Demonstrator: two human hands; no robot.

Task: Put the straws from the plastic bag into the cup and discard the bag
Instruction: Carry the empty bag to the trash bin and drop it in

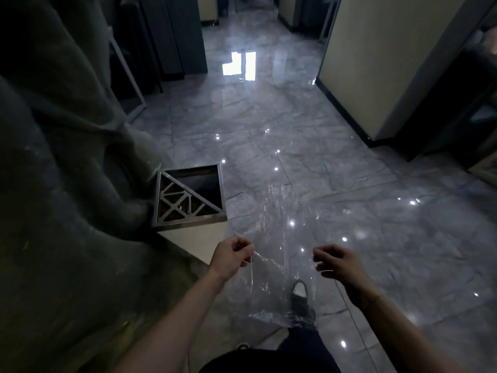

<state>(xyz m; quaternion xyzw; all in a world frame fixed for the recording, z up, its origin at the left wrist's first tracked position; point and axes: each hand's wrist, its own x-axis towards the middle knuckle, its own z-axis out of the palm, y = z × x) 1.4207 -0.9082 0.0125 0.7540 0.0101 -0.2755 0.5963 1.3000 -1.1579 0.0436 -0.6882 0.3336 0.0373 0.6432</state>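
A clear, empty plastic bag (279, 238) is stretched out in front of me over the glossy floor. My left hand (231, 254) pinches its left edge. My right hand (336, 261) has its fingers curled at the bag's right edge; I cannot tell for sure that it grips the film. A square metal-topped bin (189, 196) with a triangular dark opening stands just ahead and left of my left hand. No straws and no cup are in view.
A grey draped cover (67, 157) fills the left side. Cream partition walls (382, 63) stand at the right. Shiny grey floor tiles (376, 211) stretch ahead. My shoe (300, 292) shows through the bag.
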